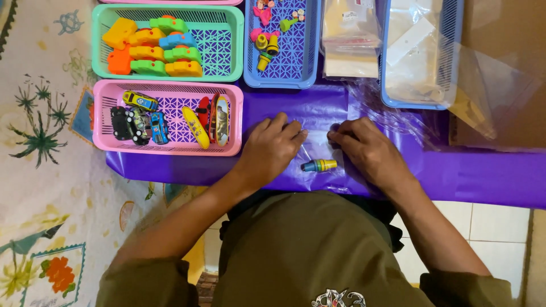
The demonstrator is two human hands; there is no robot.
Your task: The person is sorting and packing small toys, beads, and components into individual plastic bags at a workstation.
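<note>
Centre frame: both hands on clear plastic bag (318, 149), left hand (272, 149) fingers together pressing flat, right hand (364, 149) fingertips pinching edge. Small yellow-blue toy (319, 165) (round-bodied) lies between; sudden tug may roll it off purple sheet (483, 176).

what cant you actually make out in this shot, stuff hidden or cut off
- Head view: what the right hand pinches; its fingertips are curled under.
- Head view: edges of the clear bag under both hands; glare blurs them against the purple sheet.
- Head view: top pink basket; cut off by the frame edge.
- Head view: contents of the right blue basket; crumpled plastic covers them.
</note>
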